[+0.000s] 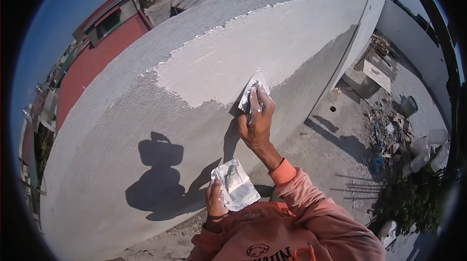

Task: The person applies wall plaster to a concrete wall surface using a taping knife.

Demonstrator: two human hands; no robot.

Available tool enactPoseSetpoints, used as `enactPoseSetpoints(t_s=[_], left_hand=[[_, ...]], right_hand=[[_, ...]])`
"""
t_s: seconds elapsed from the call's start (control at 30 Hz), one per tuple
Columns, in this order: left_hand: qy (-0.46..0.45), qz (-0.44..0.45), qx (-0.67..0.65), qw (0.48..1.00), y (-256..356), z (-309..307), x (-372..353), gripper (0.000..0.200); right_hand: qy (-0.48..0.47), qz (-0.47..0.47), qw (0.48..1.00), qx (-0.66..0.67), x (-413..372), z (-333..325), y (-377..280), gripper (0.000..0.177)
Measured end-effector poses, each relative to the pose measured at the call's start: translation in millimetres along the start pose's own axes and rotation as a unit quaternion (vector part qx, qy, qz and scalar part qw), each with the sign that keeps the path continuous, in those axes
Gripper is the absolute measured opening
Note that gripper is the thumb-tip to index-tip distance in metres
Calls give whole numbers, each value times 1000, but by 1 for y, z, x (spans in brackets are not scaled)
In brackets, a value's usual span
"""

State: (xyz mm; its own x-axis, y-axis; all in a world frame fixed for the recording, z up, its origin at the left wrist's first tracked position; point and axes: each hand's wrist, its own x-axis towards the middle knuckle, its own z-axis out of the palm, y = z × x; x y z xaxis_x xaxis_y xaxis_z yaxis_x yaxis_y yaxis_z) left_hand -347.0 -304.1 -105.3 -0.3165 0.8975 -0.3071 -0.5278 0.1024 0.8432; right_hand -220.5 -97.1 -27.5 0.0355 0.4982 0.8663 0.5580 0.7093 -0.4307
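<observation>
My right hand is closed around a putty knife smeared with white putty. Its blade rests against the wall, at the lower edge of a patch of pale, smooth putty. Lower down, my left hand grips a flat metal plate from its left side, with a lump of white putty on top. Below and left of the patch the wall surface is grey and rough. My fingers hide the handle of the knife.
At the right, the ground holds rubble, a bucket, clear plastic bags and a board on a block. Thin rods and a leafy plant are at the lower right. Rooftops stand beyond the wall's top.
</observation>
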Motion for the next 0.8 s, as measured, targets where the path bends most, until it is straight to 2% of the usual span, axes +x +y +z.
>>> enactPoseSetpoints(t_s=[0.17, 0.27, 0.37, 0.4, 0.43, 0.5, 0.53, 0.6, 0.63, 0.7, 0.73, 0.77, 0.8], left_hand=[[41, -4, -16, 999, 15, 5, -16, 39], [17, 12, 11, 1000, -2, -25, -6, 44], [40, 7, -28, 999, 14, 0, -13, 46], [75, 11, -38, 996, 17, 2, -15, 47], [45, 15, -43, 998, 19, 3, -12, 46], [-48, 90, 32, 994, 10, -9, -6, 42], [-83, 122, 65, 987, 8, -12, -4, 40], [-62, 95, 34, 993, 13, -4, -1, 42], [-51, 82, 18, 995, 16, 0, 0, 44], [-16, -4, -89, 996, 42, 28, -7, 42], [18, -7, -79, 997, 45, 37, -8, 40], [-16, 34, -8, 999, 35, 26, -2, 39], [-51, 75, 64, 994, 34, 22, 5, 38]], right_hand=[[-12, -9, 1000, 10, -26, 12, -34, 73], [-52, -12, 997, 49, -34, -5, -54, 68], [-108, 68, 972, 196, -43, -44, -53, 59], [-158, 154, 951, 218, -32, -66, -62, 45], [-178, 241, 912, 281, -29, -82, -61, 42], [-205, 407, 802, 386, -27, -109, -56, 36], [-198, 433, 771, 422, -23, -119, -58, 33], [-182, 480, 704, 491, -13, -137, -65, 27], [-229, 446, 749, 433, -8, -147, -71, 27], [-319, 362, 819, 311, 0, -167, -74, 27], [-391, 273, 842, 253, 0, -171, -68, 32], [-444, 174, 857, 196, 1, -175, -61, 40], [-447, 47, 872, 193, 10, -173, -63, 45]])
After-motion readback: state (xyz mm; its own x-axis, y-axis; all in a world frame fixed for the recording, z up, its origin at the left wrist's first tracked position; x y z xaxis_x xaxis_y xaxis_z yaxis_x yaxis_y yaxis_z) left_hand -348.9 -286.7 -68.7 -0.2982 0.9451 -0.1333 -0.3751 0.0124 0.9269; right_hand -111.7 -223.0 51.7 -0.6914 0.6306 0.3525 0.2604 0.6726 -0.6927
